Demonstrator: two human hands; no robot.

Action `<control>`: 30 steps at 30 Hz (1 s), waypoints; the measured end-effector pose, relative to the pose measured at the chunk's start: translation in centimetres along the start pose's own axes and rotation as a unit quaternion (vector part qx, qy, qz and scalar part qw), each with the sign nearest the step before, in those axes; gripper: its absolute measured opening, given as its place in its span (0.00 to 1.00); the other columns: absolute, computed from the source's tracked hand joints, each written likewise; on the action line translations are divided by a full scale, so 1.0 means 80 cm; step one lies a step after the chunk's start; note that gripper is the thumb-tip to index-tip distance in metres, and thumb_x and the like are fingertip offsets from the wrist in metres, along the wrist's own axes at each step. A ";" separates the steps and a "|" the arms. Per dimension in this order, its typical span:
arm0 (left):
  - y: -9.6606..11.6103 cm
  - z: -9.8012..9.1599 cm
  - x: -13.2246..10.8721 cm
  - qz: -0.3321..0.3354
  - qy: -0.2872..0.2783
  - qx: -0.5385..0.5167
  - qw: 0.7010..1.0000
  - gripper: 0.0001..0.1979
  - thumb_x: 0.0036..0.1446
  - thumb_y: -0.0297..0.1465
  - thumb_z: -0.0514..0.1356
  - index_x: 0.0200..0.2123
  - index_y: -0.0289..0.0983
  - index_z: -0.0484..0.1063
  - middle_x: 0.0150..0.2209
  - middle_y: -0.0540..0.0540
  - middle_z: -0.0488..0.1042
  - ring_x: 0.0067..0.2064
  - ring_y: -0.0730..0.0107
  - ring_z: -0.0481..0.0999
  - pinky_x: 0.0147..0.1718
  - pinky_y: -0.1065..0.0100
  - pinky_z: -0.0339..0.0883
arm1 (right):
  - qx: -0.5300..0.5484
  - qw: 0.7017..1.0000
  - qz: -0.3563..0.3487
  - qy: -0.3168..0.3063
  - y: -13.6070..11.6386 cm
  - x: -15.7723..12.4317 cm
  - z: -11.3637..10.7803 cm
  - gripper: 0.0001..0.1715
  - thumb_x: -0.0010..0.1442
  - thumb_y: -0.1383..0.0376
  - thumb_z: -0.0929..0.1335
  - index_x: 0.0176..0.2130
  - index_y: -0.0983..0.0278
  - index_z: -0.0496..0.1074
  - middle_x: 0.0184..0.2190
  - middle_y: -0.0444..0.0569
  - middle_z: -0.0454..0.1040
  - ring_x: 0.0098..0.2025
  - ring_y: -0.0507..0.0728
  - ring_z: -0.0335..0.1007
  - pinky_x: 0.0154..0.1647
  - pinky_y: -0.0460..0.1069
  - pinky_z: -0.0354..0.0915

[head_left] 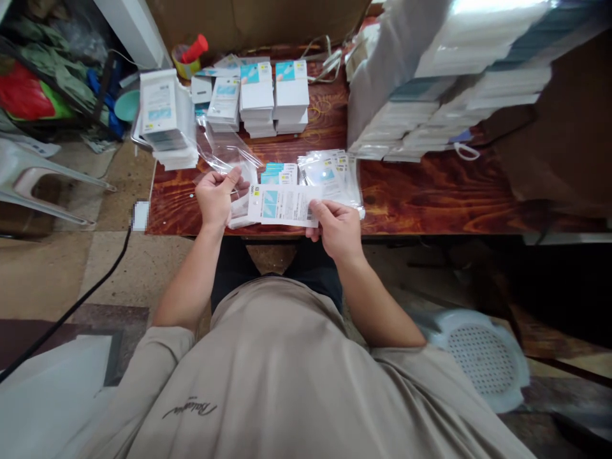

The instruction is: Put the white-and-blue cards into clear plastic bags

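Between the thumb and fingers of my right hand (338,228) is the right end of a white printed card (283,205) with blue pictures and a yellow mark. My left hand (217,196) pinches a clear plastic bag (227,152) that spreads away from me over the table. The card's left end lies close to my left fingertips. Just beyond the card, several blue-and-white cards (278,173) lie overlapped. Further right is a pile of cards in clear bags (331,175). Under my left hand, white pieces (243,213) are partly hidden.
Stacks of printed cards (257,95) stand at the back of the wooden table (430,197), beside a taller card stack (165,118) at left. High white and blue-grey stacks (430,95) rise at right. A plastic stool (482,360) is at lower right, another stool (43,172) at left.
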State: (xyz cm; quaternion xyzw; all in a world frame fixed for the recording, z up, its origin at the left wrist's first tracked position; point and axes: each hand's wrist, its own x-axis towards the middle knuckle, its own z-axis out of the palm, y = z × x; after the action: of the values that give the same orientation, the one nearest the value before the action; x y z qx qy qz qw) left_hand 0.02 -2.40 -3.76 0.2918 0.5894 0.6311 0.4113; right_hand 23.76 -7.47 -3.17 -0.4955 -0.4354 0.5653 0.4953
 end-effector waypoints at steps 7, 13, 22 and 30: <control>-0.001 0.003 -0.025 -0.035 -0.071 -0.038 0.996 0.25 0.41 0.45 0.80 0.31 0.39 0.72 0.29 0.50 0.80 0.29 0.68 0.81 0.28 0.67 0.78 | 0.016 0.991 -0.053 0.119 0.020 0.008 0.028 0.30 0.56 0.38 0.74 0.31 0.62 0.75 0.21 0.40 0.73 0.17 0.51 0.72 0.18 0.44 0.71; 0.009 -0.003 -0.035 -0.037 -0.089 -0.080 0.992 0.24 0.41 0.43 0.80 0.35 0.38 0.75 0.33 0.47 0.83 0.32 0.65 0.83 0.34 0.62 0.82 | 0.024 0.998 -0.009 -0.049 0.034 -0.005 0.026 0.27 0.57 0.42 0.76 0.28 0.64 0.77 0.22 0.43 0.77 0.20 0.50 0.72 0.21 0.45 0.72; -0.006 0.010 -0.079 -0.033 -0.113 -0.055 0.992 0.26 0.42 0.45 0.79 0.38 0.35 0.79 0.38 0.44 0.85 0.39 0.60 0.86 0.39 0.60 0.81 | 0.099 0.992 0.047 -0.055 0.030 -0.017 0.051 0.28 0.50 0.47 0.81 0.27 0.62 0.68 0.21 0.41 0.76 0.18 0.48 0.67 0.16 0.43 0.65; 0.016 -0.008 -0.049 0.006 -0.093 -0.106 0.990 0.24 0.44 0.46 0.79 0.37 0.38 0.77 0.38 0.46 0.84 0.43 0.58 0.86 0.44 0.60 0.81 | 0.032 0.989 0.063 -0.133 0.010 -0.001 0.030 0.29 0.48 0.45 0.81 0.26 0.64 0.71 0.21 0.44 0.76 0.17 0.49 0.68 0.13 0.43 0.63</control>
State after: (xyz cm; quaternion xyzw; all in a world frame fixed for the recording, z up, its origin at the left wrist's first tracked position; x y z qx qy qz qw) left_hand 1.17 -6.03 -2.11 0.3081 0.4764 0.6625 0.4890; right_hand 21.30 -7.66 -3.67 -0.4264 -0.4469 0.6697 0.4122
